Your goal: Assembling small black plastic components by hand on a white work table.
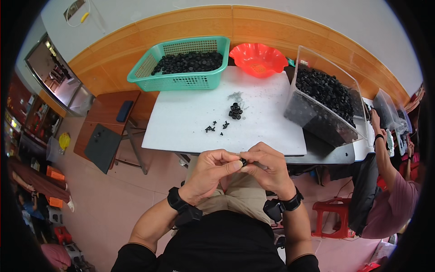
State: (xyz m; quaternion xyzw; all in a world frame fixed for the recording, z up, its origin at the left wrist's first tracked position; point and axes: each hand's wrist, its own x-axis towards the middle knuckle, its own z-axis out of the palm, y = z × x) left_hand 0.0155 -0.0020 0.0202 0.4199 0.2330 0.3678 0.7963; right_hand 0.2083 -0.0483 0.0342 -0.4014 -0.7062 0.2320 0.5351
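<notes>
My left hand [218, 165] and my right hand [265, 164] meet just over the near edge of the white board [181, 122]. Between their fingertips they pinch a small round black part [243, 161], mostly covered by the fingers. Beyond them on the board lies a little heap of black ring-shaped parts [235, 111]. Several tiny black pieces [210, 129] are scattered to its left and nearer to me. Thin clear bits [236, 96] lie just behind the heap.
At the back stand a green basket [186, 82] of black discs and a red scalloped bowl [258, 61]. A clear bin [312, 106] full of black parts is at the right. Another person [392, 199] works farther right, near a red stool [333, 217]. A brown table [97, 113] stands left.
</notes>
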